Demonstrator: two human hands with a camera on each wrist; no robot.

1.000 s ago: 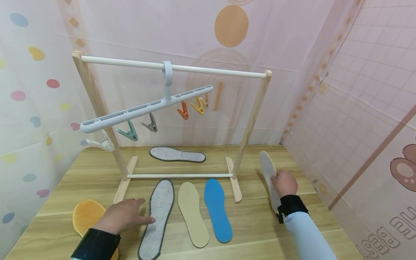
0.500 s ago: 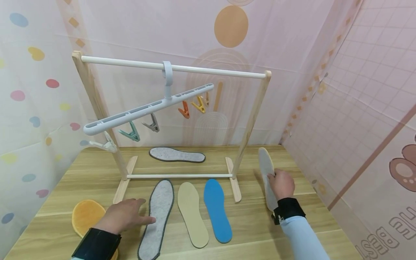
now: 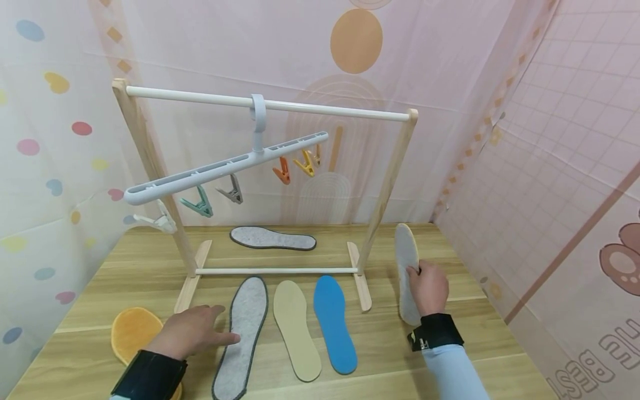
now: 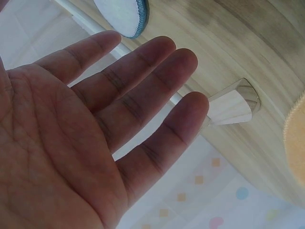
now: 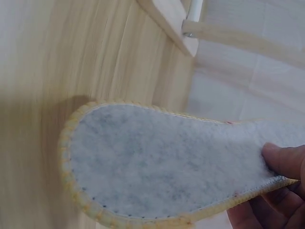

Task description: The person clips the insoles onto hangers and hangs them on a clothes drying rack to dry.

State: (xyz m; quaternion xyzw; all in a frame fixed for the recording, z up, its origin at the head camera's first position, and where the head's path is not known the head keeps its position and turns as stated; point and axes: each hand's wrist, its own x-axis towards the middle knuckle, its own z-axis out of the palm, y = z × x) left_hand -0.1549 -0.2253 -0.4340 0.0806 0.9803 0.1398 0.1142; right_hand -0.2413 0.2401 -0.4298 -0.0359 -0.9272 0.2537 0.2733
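My right hand point(image 3: 430, 286) grips a grey felt insole point(image 5: 162, 162) with yellow stitched edging by its narrow middle, thumb on the grey face. In the head view that insole stands tilted on edge at the right of the table. My left hand point(image 3: 192, 332) has its fingers extended, palm bare in the left wrist view, over the left edge of a grey insole with dark trim point(image 3: 245, 328). Beside that one lie a pale yellow insole point(image 3: 297, 330) and a blue insole point(image 3: 336, 325). An orange fuzzy insole point(image 3: 134, 333) is partly hidden under my left forearm.
A wooden rack point(image 3: 387, 189) with a white top bar stands across the table. From it hangs a pale blue hanger point(image 3: 225, 168) carrying several clips, including a green clip point(image 3: 200, 203) and an orange clip point(image 3: 283, 171). Another grey insole point(image 3: 272, 238) lies behind the lower bar.
My right hand has moved slightly left with the yellow-edged insole, turning more of its grey face toward the head camera. The hanger sways a little. My left hand stays in place.
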